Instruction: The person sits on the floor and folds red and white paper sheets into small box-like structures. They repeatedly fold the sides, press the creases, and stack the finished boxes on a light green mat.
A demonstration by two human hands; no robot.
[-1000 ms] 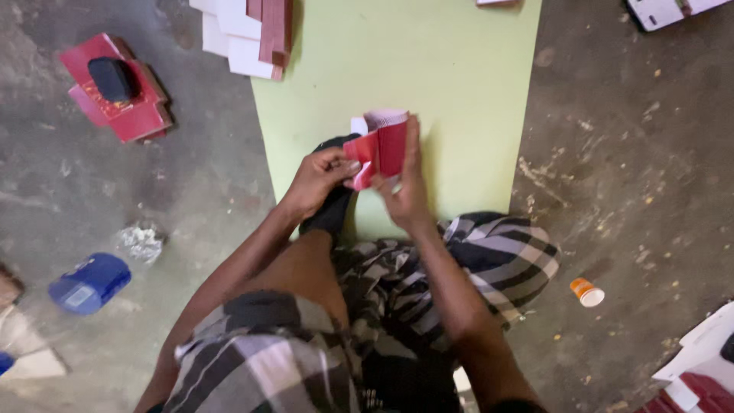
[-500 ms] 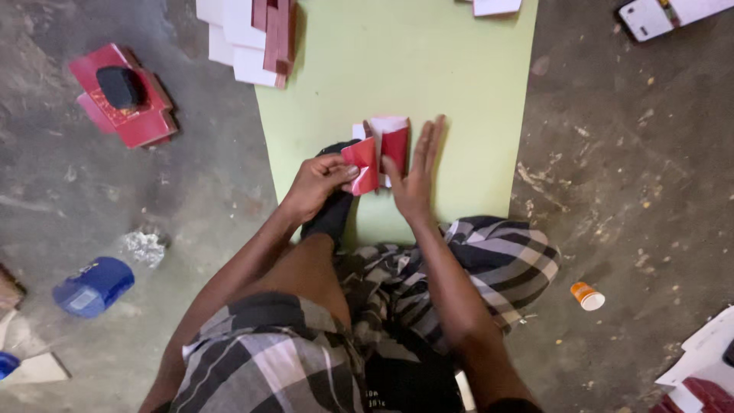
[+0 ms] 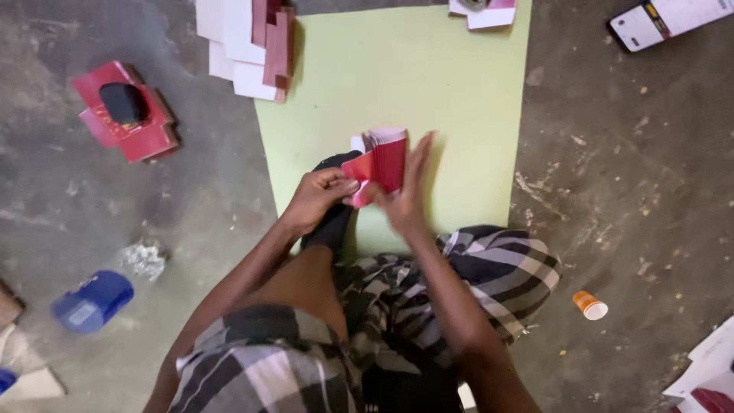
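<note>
Light, thin, bendable red card stack (image 3: 382,159), upright above green mat (image 3: 459,115) near knees, pinched at left corner by left hand (image 3: 315,200), flat open right hand (image 3: 405,195) bracing right face; best taken by edges.

A stack of red and white paper cards (image 3: 380,157), matt and smooth, is gripped by the left hand (image 3: 315,200) and pressed flat by the right hand (image 3: 405,191). A pale green mat (image 3: 451,92), smooth and matt, is laid on a rough, stained concrete floor (image 3: 642,191). Checked woven cloth (image 3: 497,268) is seen below. Glossy blue plastic is shown by the container (image 3: 92,300); crumpled shiny foil (image 3: 144,258) is seen beside it.
</note>
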